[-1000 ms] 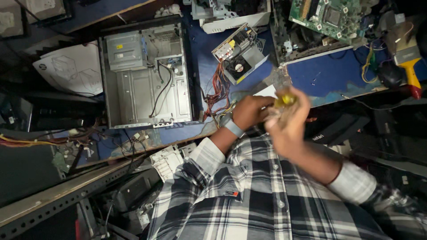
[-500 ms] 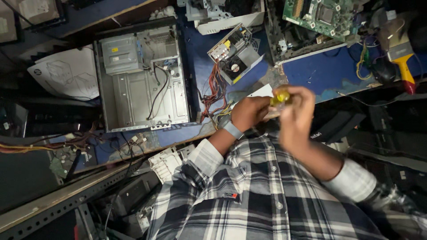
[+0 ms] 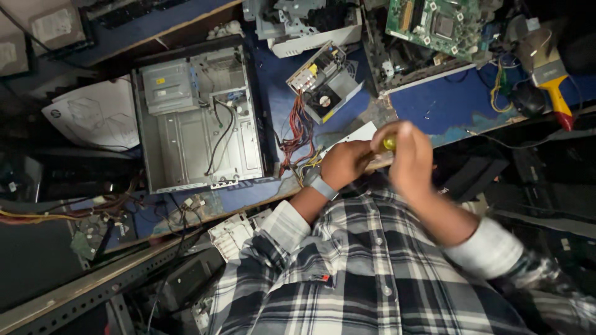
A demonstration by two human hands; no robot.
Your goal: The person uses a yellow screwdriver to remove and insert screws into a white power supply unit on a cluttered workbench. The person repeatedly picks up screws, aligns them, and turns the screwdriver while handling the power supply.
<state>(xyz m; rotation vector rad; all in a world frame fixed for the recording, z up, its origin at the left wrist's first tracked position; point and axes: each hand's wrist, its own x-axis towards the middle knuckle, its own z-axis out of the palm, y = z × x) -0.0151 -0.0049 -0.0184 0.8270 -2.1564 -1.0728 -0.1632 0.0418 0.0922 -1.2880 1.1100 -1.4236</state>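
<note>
You clenched both hands, left hand [image 3: 343,162] and right hand [image 3: 410,155], on a yellow-handled tool [image 3: 389,143] at frame centre, while the gutted computer case [image 3: 198,118] sat open upper left.

A small yellow-green object [image 3: 389,143] shows between both hands, pinched in the right grip [image 3: 410,158] with the left grip [image 3: 345,164] closed just beside it; motion blur hides its shape; it hangs above the blue tabletop [image 3: 447,111] edge
</note>
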